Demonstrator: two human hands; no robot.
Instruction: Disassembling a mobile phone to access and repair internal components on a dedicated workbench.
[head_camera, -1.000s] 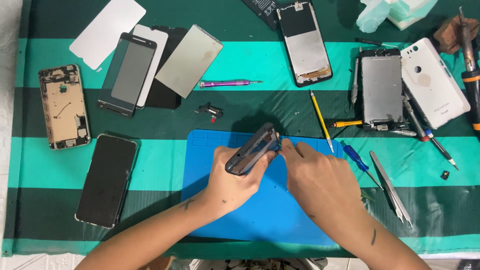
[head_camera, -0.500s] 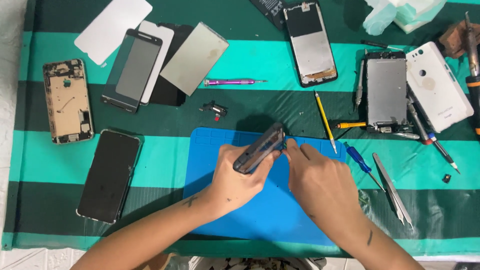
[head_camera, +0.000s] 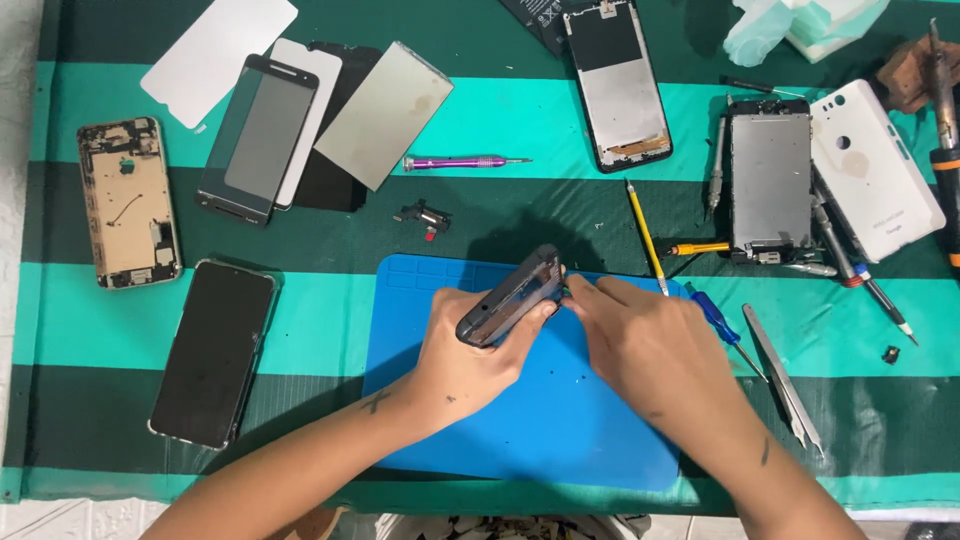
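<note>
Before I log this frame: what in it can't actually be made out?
- Head view: what the right hand pinches against the dark phone frame is hidden by its own fingers.
- The frame's far face is turned away, gripped by the left hand.
- Soldering iron: cut off by the right edge.

Green-striped tablecloth (head_camera: 330, 330) carries blue work mat (head_camera: 560, 440), dismantled phones (head_camera: 128, 202), screwdrivers (head_camera: 462, 161), tweezers (head_camera: 785, 375).
</note>
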